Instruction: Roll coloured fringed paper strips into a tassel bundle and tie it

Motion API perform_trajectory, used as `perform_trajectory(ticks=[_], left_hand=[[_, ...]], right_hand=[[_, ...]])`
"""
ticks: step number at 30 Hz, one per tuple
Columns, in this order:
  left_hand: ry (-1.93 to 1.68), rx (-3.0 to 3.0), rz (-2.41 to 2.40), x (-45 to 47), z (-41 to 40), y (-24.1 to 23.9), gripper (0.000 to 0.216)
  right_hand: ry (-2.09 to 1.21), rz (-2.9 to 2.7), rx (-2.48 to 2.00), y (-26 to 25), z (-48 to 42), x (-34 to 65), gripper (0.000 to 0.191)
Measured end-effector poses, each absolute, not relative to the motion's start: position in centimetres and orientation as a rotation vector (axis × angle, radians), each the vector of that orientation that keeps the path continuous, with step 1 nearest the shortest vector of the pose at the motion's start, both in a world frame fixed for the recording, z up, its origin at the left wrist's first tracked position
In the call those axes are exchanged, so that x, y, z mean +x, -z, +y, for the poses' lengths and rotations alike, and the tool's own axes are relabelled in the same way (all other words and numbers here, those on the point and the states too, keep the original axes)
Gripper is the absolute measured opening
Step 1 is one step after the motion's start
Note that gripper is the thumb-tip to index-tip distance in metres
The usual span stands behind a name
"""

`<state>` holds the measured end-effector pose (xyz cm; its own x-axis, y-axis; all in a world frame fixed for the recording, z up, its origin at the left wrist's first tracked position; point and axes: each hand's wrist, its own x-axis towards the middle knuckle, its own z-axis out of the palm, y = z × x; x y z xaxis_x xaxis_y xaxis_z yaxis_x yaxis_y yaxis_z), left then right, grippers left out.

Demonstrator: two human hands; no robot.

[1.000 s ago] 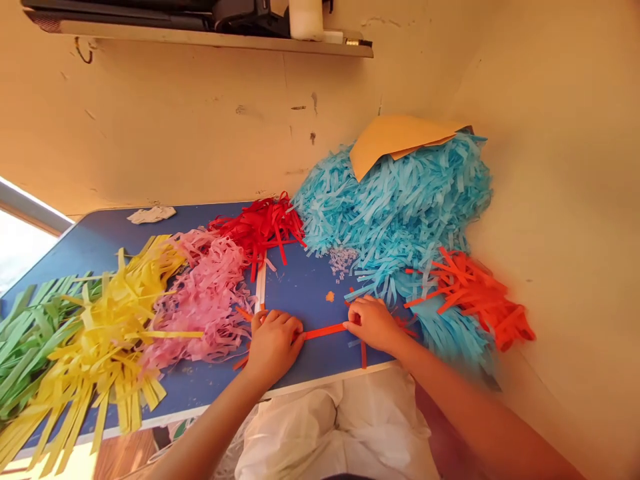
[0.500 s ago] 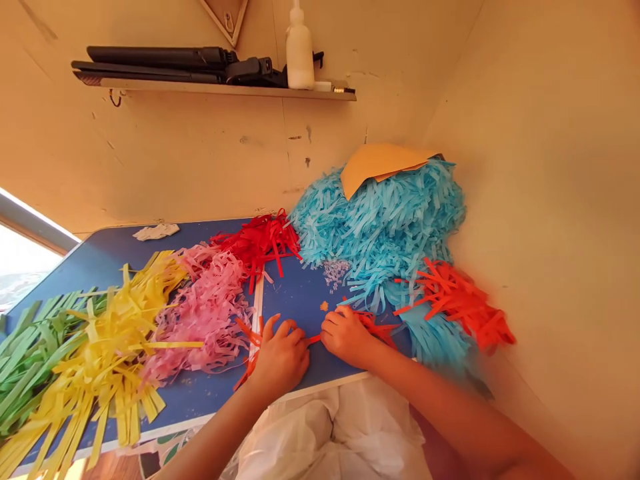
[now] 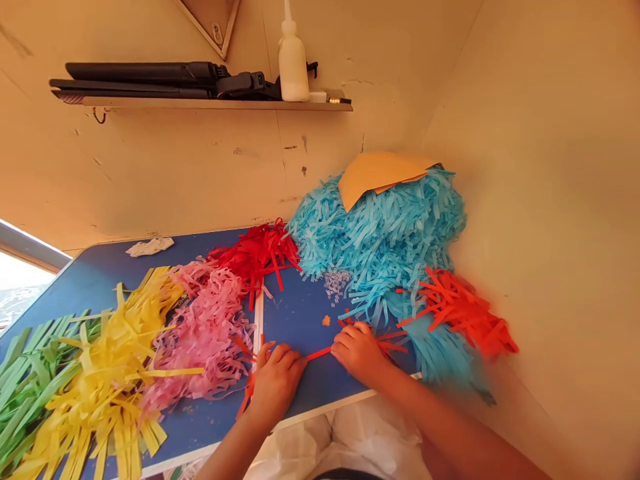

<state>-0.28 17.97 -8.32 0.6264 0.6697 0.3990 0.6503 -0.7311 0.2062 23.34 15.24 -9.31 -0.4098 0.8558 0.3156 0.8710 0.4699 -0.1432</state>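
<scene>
A red paper fringe (image 3: 319, 353) lies low over the table, its narrow middle stretched straight between my hands. My left hand (image 3: 277, 379) is closed on its left part, with loose strips sticking out beyond the wrist and fingers. On the other side, my right hand (image 3: 360, 353) pinches the band with bent fingers, and more red strips fan out behind it. The fingertips of both hands partly hide the paper. Just beyond my right hand sits a small orange scrap (image 3: 327, 321), with a little heap of clear bits (image 3: 336, 283) farther back.
Green (image 3: 35, 373), yellow (image 3: 115, 360) and pink fringes (image 3: 207, 327) cover the blue table's (image 3: 295, 300) left side. A darker red fringe (image 3: 257, 253) lies behind. Blue fringe (image 3: 390, 240) under orange paper (image 3: 380, 175) and another red bundle (image 3: 465, 310) fill the right. A shelf (image 3: 210, 104) holds a bottle (image 3: 293, 67).
My hands have moved slightly apart, so a longer stretch of the red fringe's band shows between them. The whole view has tilted up a little.
</scene>
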Motion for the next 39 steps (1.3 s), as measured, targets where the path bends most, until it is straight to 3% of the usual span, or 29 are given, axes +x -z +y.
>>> perform_trajectory(ticks=[8,18,24,29,33,39], left_hand=[[-0.674,2.374,1.400,-0.9,18.2,7.5,0.027],[-0.562,2.405,1.475,0.1,17.9,6.8,0.017],[-0.594,2.723,1.117,0.6,18.5,7.7,0.023],[-0.547,2.748,1.035,0.5,19.2,7.9,0.016],[-0.540,2.709,1.049,0.9,19.2,7.2,0.019],[-0.574,2.726,1.031,1.7,19.5,6.5,0.019]], right_hand=[[-0.208,-2.308,-1.631,8.1,15.9,23.8,0.014],[-0.431,-2.198,-1.737,7.1,16.5,23.3,0.017],[-0.427,-2.217,-1.756,6.2,16.7,23.3,0.015],[-0.212,-2.380,-1.488,6.1,16.4,22.5,0.006],[0.068,-2.562,-1.223,7.5,16.1,21.3,0.020],[0.240,-2.615,-1.125,8.3,17.2,21.0,0.022]])
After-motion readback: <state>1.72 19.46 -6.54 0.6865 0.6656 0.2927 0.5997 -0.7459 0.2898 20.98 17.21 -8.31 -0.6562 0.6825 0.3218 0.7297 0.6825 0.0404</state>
